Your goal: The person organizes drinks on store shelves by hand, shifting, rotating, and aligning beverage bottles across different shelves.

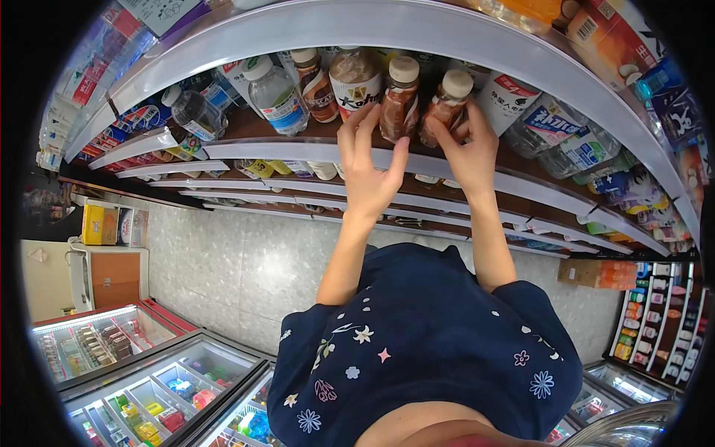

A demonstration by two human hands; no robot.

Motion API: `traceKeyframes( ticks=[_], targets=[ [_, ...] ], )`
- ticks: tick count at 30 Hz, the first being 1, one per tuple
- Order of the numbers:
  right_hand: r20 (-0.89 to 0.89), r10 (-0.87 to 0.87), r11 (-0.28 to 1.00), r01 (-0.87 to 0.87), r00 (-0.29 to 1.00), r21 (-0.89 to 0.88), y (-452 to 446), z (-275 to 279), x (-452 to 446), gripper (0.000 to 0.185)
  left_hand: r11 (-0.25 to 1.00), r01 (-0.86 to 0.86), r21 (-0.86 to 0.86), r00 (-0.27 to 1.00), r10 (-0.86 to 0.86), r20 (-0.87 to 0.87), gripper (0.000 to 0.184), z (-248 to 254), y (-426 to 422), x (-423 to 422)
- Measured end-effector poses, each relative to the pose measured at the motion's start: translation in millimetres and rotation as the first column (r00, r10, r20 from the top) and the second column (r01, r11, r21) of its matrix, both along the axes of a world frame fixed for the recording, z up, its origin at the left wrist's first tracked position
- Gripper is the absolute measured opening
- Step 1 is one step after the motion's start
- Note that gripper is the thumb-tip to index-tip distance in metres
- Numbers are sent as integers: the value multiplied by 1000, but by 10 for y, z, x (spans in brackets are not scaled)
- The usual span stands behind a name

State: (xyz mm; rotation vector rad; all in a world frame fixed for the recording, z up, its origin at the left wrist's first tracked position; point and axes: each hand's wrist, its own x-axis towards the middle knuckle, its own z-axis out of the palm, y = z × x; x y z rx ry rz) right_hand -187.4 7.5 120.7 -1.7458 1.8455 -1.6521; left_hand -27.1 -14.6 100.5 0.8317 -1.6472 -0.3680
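Observation:
Two small brown drink bottles with cream caps stand side by side at the front of the shelf. The left brown bottle (400, 104) is upright. Beside it my left hand (369, 167) is open, its fingers spread along the bottle's left side and the thumb close to its base. My right hand (473, 153) is closed around the right brown bottle (445, 104), thumb in front and fingers along its right side. Left of these stand a larger brown bottle (356, 78) with a white label and another small brown bottle (318, 86).
The shelf (424, 156) also carries a clear bottle with a blue label (277, 97) and large clear bottles (547, 127) at the right. Lower shelves run beneath it. Behind me are glass-topped freezers (156, 395); cardboard boxes (596, 273) sit on the floor.

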Motion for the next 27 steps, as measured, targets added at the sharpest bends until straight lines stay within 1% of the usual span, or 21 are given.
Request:
traceKeyframes(
  ticks=[2, 3, 4, 5, 6, 7, 8, 9, 10, 11, 12, 15, 18, 21, 24, 27],
  targets=[
    [-23, -38, 990, 35, 999, -138, -62, -79, -33, 58, 985, 172, 11, 971, -168, -172, 47, 136, 77, 101],
    [-35, -58, 977, 50, 998, -208, -80, -101, -33, 58, 967, 256, 3, 934, -247, -258, 41, 220, 127, 160],
    [2, -55, 977, 55, 998, -208, -44, -64, 7, 54, 917, 399, 2, 861, -374, -345, 38, 316, 207, 237],
    [-4, -84, 972, 81, 996, -222, -14, -70, 22, 53, 813, 579, -62, 721, -546, -427, 38, 409, 279, 306],
    [-13, -111, 967, 105, 994, -234, 17, -84, 17, 51, 721, 676, -152, 624, -670, -402, 42, 483, 350, 380],
    [-23, -135, 961, 126, 991, -246, 38, -102, 5, 49, 590, 753, -291, 484, -796, -364, 57, 593, 378, 411],
    [-55, -157, 954, 137, 986, -266, 55, -142, -15, 42, 419, 813, -404, 318, -901, -296, 73, 702, 407, 442],
    [-14, -140, 956, 132, 990, -264, 73, -196, -14, 40, 322, 797, -511, 182, -935, -305, 84, 799, 517, 441],
    [25, -121, 957, 124, 992, -261, 85, -251, -14, 39, 242, 795, -556, 91, -954, -285, 83, 881, 591, 454],
    [63, -101, 959, 114, 993, -258, 94, -308, -18, 37, 189, 795, -577, 29, -961, -275, 82, 953, 680, 463],
    [62, -80, 958, 94, 995, -269, 99, -347, -21, 33, 148, 792, -592, -27, -961, -276, 81, 1024, 786, 475],
    [119, -51, 986, 69, 992, -152, 165, -375, 44, 31, 86, 802, -591, -104, -954, -280, 78, 1137, 957, 530],
    [214, -45, 974, 91, 976, -208, 132, -388, 181, 29, 35, 810, -586, -158, -949, -274, 76, 1199, 1050, 633],
    [262, -39, 976, 93, 964, -199, 156, -393, 281, 29, 4, 816, -578, -191, -942, -277, 73, 1223, 1093, 750],
    [236, -64, 971, 114, 970, -208, 184, -401, 415, 29, -18, 830, -557, -214, -933, -289, 70, 1221, 1139, 890],
    [281, -54, 972, 115, 958, -205, 235, -382, 546, 29, -63, 841, -537, -251, -925, -285, 67, 1179, 1195, 1019]
  ],
)
